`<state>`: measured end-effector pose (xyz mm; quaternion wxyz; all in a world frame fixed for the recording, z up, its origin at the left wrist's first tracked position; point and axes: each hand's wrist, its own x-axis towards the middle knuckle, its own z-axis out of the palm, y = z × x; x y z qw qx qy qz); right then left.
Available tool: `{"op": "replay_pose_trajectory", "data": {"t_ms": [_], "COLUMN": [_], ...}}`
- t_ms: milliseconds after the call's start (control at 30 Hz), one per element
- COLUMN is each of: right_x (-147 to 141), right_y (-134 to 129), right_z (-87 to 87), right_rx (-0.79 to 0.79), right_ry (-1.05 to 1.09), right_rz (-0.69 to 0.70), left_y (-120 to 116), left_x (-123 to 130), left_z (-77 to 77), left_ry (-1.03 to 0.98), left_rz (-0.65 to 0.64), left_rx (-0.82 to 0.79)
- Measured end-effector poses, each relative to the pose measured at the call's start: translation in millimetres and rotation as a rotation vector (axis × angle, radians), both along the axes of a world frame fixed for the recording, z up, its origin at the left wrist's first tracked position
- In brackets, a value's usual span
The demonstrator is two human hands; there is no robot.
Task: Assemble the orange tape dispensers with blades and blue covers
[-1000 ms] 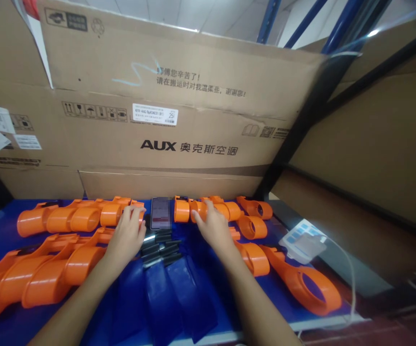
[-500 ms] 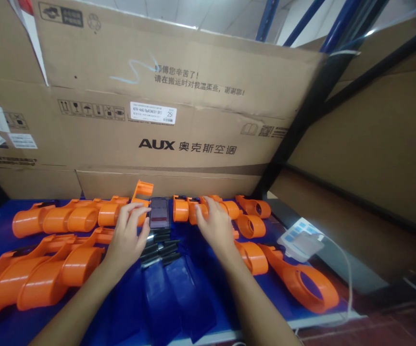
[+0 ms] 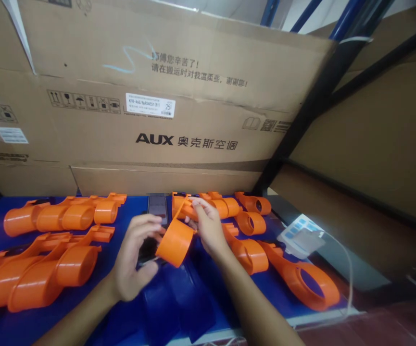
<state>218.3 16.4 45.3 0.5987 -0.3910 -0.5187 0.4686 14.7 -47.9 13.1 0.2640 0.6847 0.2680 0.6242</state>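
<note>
My right hand (image 3: pixel 208 223) grips the narrow end of an orange plastic piece (image 3: pixel 175 242), whose round ring hangs down toward the left. My left hand (image 3: pixel 135 254) is beside that ring, its fingers and thumb apart; its fingertips are near the ring's left side, and whether they touch it I cannot tell. Beyond the hands a dark phone-like device (image 3: pixel 157 207) lies at the back edge. Under the held piece are blue flat parts (image 3: pixel 179 298) and dark items, partly hidden.
Rows of orange ring-shaped parts (image 3: pixel 78 217) lie at the left, and more orange parts (image 3: pixel 312 286) at the right. A white and blue packet (image 3: pixel 301 235) with a cable is at the right edge. A large cardboard box (image 3: pixel 193 105) stands behind.
An orange piece that stood beside the phone-like device is gone from there, and one is now in my right hand over the middle. My left hand has moved nearer and opened wider.
</note>
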Motion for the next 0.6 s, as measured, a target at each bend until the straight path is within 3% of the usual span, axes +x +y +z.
{"op": "replay_pose_trajectory", "data": {"t_ms": [100,200,333,467,600], "right_x": [-3.7,-14.0,-25.1,-21.4,-12.9], "right_y": [-0.9,-3.4,-5.3,-6.8,-10.6], "right_z": [-1.4,-6.5,-16.1,-17.9,-9.3], "right_rx": [0.002,0.038,0.089,0.118,0.379], "right_ry": [-0.032,-0.095,-0.198,-0.327,-0.762], "right_rz": [0.029,0.074,0.072,0.061,0.131], "left_y": [6.7,13.0,15.0,18.0,25.3], "left_x": [4.0,9.3,11.6,3.6,-9.7], "left_z": [9.0,14.2,15.5,21.4,30.3], "left_ry": [-0.144,-0.181,-0.257,-0.498,-0.847], "left_rz": [-0.050,-0.194,-0.310,-0.139,0.019], "left_rx": [-0.310,-0.621,-0.816,-0.849,-0.817]}}
